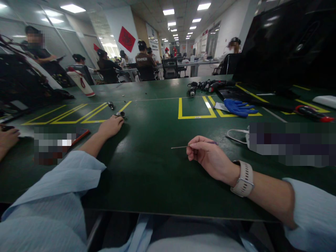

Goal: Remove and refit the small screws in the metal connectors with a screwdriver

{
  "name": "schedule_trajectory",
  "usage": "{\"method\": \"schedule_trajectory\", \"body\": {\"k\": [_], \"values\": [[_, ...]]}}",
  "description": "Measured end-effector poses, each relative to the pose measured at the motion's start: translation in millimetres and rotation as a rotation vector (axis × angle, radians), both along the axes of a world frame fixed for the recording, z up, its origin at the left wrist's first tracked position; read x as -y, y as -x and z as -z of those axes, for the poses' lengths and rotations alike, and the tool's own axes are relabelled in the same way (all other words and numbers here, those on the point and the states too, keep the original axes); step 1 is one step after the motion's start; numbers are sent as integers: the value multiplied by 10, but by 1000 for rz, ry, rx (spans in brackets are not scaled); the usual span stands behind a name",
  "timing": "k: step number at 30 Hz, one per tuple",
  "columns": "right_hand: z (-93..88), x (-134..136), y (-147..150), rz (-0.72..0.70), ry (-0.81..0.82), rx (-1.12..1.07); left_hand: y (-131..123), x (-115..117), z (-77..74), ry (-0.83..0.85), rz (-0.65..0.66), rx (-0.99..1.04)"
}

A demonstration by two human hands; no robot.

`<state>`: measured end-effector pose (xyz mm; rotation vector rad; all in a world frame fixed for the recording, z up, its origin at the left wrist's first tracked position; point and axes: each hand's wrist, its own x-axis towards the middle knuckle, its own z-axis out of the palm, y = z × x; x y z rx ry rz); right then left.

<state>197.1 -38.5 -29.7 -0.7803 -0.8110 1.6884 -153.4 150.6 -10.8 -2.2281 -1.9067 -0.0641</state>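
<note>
My left hand (110, 126) reaches forward over the green table (152, 168), its fingers curled around a small metal cylinder (120, 114) near the yellow floor-tape lines. A second small metal part (111, 104) lies just beyond it. My right hand (207, 155) rests on the table nearer to me, its fingers pinched on a thin screwdriver (194, 145) with a purple handle, the metal shaft pointing left. A pale watch (244, 178) is on that wrist.
A blue glove (239, 107) lies on paper at the right, with a red-handled tool (312, 113) and a black case (286, 45) behind. Dark tools (207, 85) sit at the far middle. A white bottle (81, 83) stands far left. Another person's hand (7, 138) rests at the left edge. People sit at tables behind.
</note>
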Motion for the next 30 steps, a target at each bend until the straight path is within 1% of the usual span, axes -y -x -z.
{"method": "schedule_trajectory", "body": {"k": [3, 5, 9, 11, 13, 15, 18, 22, 26, 30], "values": [[9, 0, -4, -3, -3, 1, -207, 151, -10, -8, 63, -43], [21, -3, -11, -7, -7, 1, -438, 312, -1, -7, 134, -63], [22, -14, -24, 4, -16, -5, -1061, 787, 30, 33, 304, -82], [1, -20, -25, 33, -15, -7, -1367, 1052, 34, 57, 447, -117], [-28, -23, -24, 66, -15, -15, -1610, 1279, 33, 47, 516, -138], [-56, -26, -24, 99, -23, -27, -1771, 1435, 39, 45, 593, -121], [-82, -32, -37, 130, -24, -49, -1877, 1536, 65, 45, 645, -83], [-91, -45, -69, 157, -10, -69, -1881, 1563, 80, 65, 600, -55], [-98, -51, -79, 176, -29, -30, -1830, 1598, 4, 148, 576, 18], [-108, -47, -65, 198, -30, 13, -1735, 1580, -94, 290, 634, 115]]}}
